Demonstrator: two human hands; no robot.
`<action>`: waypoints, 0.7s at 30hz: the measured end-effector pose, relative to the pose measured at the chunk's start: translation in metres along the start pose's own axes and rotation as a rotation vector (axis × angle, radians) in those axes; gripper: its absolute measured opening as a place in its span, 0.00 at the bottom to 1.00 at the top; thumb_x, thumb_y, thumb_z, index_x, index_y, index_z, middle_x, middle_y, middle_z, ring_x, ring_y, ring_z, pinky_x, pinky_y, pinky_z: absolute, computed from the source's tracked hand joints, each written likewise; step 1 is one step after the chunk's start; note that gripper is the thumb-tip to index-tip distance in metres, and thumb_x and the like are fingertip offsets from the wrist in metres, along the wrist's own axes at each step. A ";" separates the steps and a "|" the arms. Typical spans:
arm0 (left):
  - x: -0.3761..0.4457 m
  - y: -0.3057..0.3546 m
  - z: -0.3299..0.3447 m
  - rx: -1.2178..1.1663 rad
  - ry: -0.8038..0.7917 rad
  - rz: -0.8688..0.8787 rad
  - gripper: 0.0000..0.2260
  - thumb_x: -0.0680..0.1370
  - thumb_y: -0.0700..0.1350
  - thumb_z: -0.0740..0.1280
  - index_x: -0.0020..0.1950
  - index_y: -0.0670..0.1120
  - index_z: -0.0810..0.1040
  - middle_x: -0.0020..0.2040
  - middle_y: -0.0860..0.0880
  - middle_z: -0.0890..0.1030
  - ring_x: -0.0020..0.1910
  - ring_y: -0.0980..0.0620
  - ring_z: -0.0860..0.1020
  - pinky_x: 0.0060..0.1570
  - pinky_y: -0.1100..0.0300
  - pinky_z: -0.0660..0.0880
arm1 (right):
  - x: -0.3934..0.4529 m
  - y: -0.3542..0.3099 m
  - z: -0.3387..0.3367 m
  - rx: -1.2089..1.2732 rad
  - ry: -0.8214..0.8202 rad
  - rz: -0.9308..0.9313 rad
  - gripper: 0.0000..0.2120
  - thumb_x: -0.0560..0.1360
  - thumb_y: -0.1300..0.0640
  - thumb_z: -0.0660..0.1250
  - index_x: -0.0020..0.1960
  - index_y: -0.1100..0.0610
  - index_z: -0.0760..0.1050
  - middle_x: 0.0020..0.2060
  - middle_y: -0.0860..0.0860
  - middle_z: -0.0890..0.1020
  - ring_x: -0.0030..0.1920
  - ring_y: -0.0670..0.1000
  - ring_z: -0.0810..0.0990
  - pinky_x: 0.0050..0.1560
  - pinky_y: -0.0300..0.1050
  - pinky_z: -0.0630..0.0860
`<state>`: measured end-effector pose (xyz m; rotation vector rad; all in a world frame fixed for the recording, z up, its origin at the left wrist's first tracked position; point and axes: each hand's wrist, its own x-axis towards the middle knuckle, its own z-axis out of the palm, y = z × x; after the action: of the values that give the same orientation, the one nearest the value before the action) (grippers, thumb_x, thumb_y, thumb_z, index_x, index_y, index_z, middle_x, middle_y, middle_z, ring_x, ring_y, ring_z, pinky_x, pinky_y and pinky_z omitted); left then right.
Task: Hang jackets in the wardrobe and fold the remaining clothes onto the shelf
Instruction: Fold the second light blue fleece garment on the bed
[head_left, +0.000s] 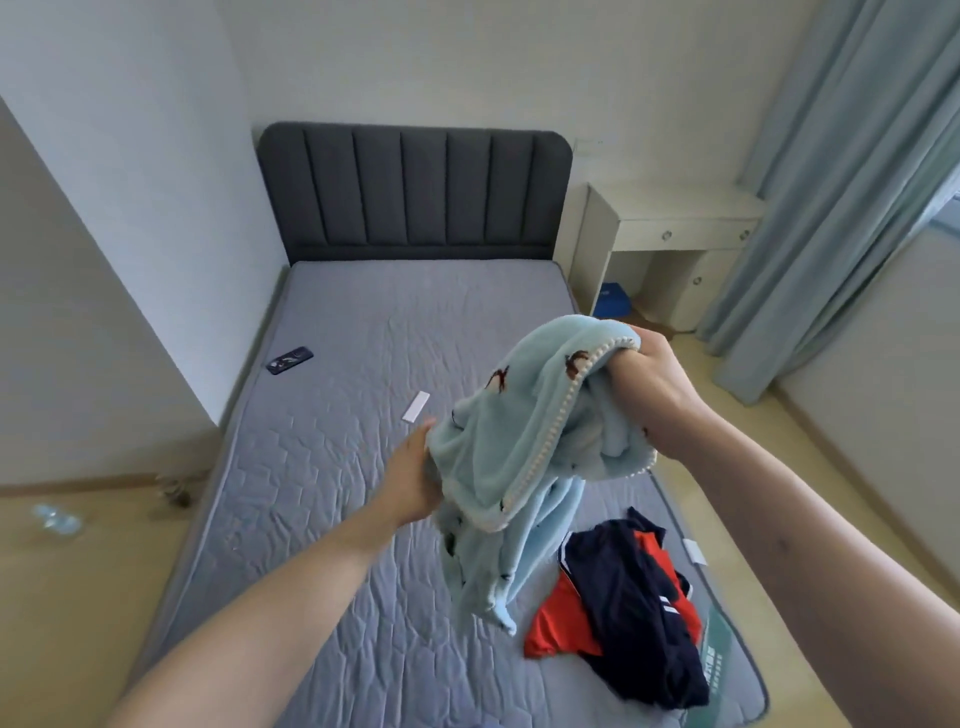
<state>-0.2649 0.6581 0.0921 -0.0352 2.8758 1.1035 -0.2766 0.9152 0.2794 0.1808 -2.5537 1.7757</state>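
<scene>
I have the right hand (649, 364) clenched around a bunched edge of the light blue fleece garment (524, 457), fingers curled tight into the cream-trimmed hem, so that hand carries the weight. My left hand (415, 478) sits against the lower left side of the fleece; its fingers are hidden behind the cloth, so I cannot tell whether they pinch it or merely press flat against it.

The fleece hangs in the air above the grey mattress (337, 467), clear of its surface, between my 2 hands and a little right of centre. I judge it is held up like this to let it fall open, so I can find its edges before laying it flat to fold, or decide whether it counts as a jacket.

Its long axis runs steeply, from the high grip at upper right down toward me and slightly left, ending in a loose tail that points at the bed. The trimmed edge runs diagonally across the front.

Just below and right of that tail, a navy and red garment (623, 603) lies crumpled on the mattress near its right edge, apart from the fleece. Further up the bed lie a dark phone (289, 360) and a small white strip (416, 406).
</scene>
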 end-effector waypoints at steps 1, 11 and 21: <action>0.004 -0.004 0.001 0.050 -0.031 -0.016 0.15 0.79 0.44 0.70 0.64 0.43 0.78 0.61 0.45 0.81 0.59 0.42 0.80 0.56 0.51 0.76 | 0.004 0.002 -0.005 0.009 -0.008 0.020 0.18 0.75 0.64 0.58 0.45 0.50 0.84 0.40 0.47 0.88 0.42 0.44 0.86 0.36 0.35 0.80; 0.014 -0.029 -0.017 -0.141 0.201 -0.232 0.12 0.86 0.48 0.59 0.44 0.46 0.70 0.38 0.50 0.75 0.41 0.45 0.74 0.38 0.52 0.64 | 0.061 0.062 -0.064 -0.202 0.070 0.177 0.14 0.77 0.60 0.57 0.46 0.52 0.81 0.38 0.48 0.85 0.44 0.50 0.83 0.38 0.45 0.75; -0.036 -0.049 -0.029 0.147 -0.450 -0.286 0.13 0.69 0.61 0.77 0.45 0.56 0.81 0.43 0.59 0.84 0.46 0.57 0.82 0.44 0.62 0.75 | 0.075 0.084 -0.013 -0.131 -0.100 0.278 0.15 0.77 0.62 0.55 0.48 0.59 0.81 0.45 0.57 0.85 0.48 0.55 0.82 0.48 0.52 0.80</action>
<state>-0.2278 0.6019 0.0836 -0.1626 2.4438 0.7347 -0.3606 0.9501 0.2123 -0.0963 -2.8777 1.7095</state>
